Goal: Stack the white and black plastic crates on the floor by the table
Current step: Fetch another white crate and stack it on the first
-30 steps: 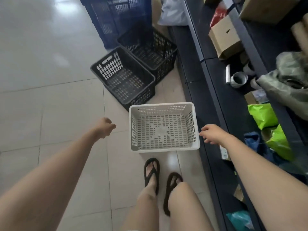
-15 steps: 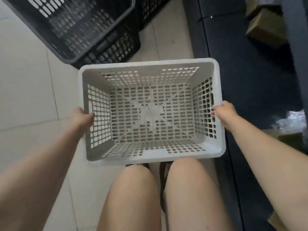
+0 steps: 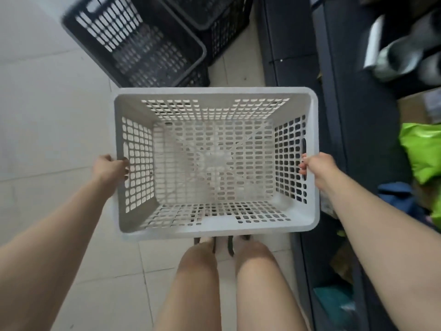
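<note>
A white perforated plastic crate (image 3: 216, 228) fills the middle of the head view, open side up, raised above my feet. My left hand (image 3: 111, 168) grips its left side wall, fingers through the holes. My right hand (image 3: 317, 166) grips the right rim by the handle slot. A black crate (image 3: 133, 44) stands on the floor beyond the white one, to the upper left. A second black crate (image 3: 214, 22) sits behind it, partly cut off by the top edge.
A dark table frame (image 3: 293, 56) runs along the right side, close to the white crate. Under and on it lie metal cylinders (image 3: 396, 56), a green bag (image 3: 422, 151), a cardboard box (image 3: 415, 111) and blue cloth (image 3: 396, 197). Light floor tiles (image 3: 47, 115) spread to the left.
Both hands reached the white crate, took hold of its sides and lifted it off the floor. The view has tilted down and moved closer to it.
</note>
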The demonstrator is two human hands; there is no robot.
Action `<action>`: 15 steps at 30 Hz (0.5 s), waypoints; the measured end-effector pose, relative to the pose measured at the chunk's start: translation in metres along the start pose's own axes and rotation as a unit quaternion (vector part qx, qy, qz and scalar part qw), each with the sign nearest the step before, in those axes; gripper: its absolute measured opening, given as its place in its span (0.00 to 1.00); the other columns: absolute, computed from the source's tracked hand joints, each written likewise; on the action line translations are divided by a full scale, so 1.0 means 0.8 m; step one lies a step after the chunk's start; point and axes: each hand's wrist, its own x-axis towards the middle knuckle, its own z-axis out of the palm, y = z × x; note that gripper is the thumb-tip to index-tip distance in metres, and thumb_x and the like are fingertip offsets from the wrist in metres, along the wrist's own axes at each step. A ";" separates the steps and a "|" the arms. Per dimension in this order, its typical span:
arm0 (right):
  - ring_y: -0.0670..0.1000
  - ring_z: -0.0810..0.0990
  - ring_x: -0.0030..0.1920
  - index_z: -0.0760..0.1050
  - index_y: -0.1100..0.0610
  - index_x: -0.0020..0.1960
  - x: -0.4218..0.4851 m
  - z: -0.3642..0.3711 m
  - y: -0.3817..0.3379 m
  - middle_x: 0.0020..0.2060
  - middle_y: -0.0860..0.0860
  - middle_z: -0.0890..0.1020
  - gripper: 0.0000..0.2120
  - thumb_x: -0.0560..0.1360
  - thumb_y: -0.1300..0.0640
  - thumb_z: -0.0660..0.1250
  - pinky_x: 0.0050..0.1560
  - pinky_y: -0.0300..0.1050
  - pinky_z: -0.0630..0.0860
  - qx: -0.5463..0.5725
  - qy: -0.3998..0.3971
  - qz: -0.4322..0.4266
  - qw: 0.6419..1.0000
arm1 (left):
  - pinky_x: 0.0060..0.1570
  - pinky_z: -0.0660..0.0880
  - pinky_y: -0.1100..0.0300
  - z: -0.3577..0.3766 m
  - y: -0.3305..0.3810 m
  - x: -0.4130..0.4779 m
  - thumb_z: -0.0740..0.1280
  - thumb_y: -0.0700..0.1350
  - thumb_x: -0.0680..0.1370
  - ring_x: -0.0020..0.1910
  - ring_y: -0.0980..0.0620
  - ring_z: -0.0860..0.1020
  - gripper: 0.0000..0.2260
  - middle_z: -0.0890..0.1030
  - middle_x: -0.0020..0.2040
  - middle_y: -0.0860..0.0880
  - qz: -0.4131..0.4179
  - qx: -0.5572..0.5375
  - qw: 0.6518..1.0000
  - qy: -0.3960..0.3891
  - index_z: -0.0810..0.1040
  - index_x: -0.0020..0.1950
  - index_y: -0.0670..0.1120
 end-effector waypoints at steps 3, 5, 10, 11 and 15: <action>0.49 0.74 0.34 0.74 0.58 0.45 -0.080 -0.042 -0.017 0.37 0.53 0.76 0.08 0.78 0.66 0.58 0.37 0.39 0.76 -0.006 -0.007 0.005 1.000 | 0.14 0.67 0.71 -0.070 0.035 -0.062 0.63 0.34 0.77 0.28 0.49 0.70 0.04 0.72 0.32 0.45 0.013 0.013 1.000 0.000 0.72 0.43 0.40; 0.49 0.74 0.34 0.74 0.59 0.49 -0.123 -0.062 -0.023 0.36 0.54 0.76 0.08 0.78 0.66 0.57 0.37 0.40 0.76 0.006 -0.009 0.006 1.000 | 0.16 0.70 0.68 -0.108 0.055 -0.088 0.63 0.35 0.76 0.28 0.48 0.71 0.02 0.74 0.32 0.42 0.031 0.054 0.998 0.013 0.73 0.46 0.40; 0.50 0.71 0.30 0.73 0.62 0.51 -0.209 -0.092 0.002 0.32 0.55 0.74 0.06 0.77 0.66 0.58 0.33 0.42 0.73 0.042 0.006 0.033 0.999 | 0.33 0.78 0.55 -0.158 0.085 -0.124 0.62 0.35 0.77 0.29 0.46 0.75 0.05 0.75 0.33 0.41 0.058 0.080 0.994 -0.043 0.73 0.51 0.36; 0.50 0.71 0.29 0.73 0.63 0.49 -0.225 -0.097 0.012 0.32 0.56 0.74 0.06 0.76 0.67 0.59 0.30 0.41 0.73 0.053 0.012 0.038 0.998 | 0.28 0.77 0.57 -0.163 0.091 -0.129 0.62 0.35 0.78 0.29 0.46 0.74 0.04 0.75 0.33 0.41 0.067 0.086 0.992 -0.056 0.73 0.51 0.36; 0.51 0.70 0.29 0.73 0.63 0.44 -0.296 -0.104 0.069 0.32 0.56 0.73 0.05 0.76 0.68 0.60 0.24 0.41 0.71 0.123 0.046 0.052 0.990 | 0.23 0.74 0.59 -0.176 0.118 -0.154 0.60 0.34 0.78 0.29 0.47 0.72 0.04 0.73 0.33 0.42 0.133 0.133 0.976 -0.107 0.72 0.52 0.36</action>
